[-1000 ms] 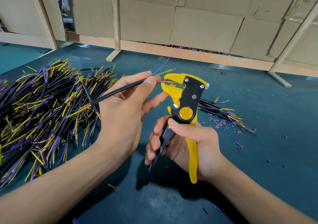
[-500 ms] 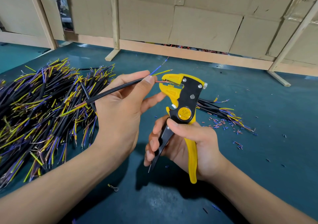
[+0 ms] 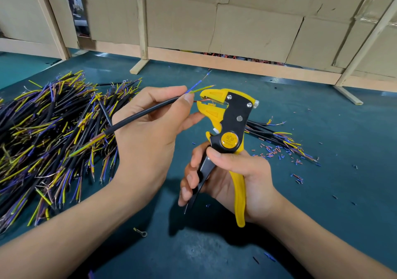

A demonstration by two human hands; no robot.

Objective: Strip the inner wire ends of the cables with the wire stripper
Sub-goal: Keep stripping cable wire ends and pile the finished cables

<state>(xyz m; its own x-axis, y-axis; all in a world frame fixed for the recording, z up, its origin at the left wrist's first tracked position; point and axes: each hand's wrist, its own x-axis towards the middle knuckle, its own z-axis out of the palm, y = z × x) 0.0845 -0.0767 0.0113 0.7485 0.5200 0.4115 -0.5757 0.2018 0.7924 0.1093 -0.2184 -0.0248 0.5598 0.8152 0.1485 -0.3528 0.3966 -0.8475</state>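
My left hand (image 3: 150, 132) pinches a black cable (image 3: 137, 116) between thumb and fingers. Its blue and yellow-green inner wires stick up past the thumb. Its brown inner wire reaches right into the jaws of the yellow and black wire stripper (image 3: 227, 128). My right hand (image 3: 232, 178) grips the stripper's handles, thumb across the black body below the round yellow label, jaws pointing left and parted.
A big heap of black cables (image 3: 43, 132) with yellow, blue and brown ends lies left on the green table (image 3: 333, 203). A small bundle of cables (image 3: 277, 138) and several insulation scraps (image 3: 277, 151) lie right. A ring terminal (image 3: 140, 232) lies near me. Cardboard and wooden frames stand behind.
Both hands stay almost where they were. The brown wire's tip sits a little deeper between the stripper's jaws.
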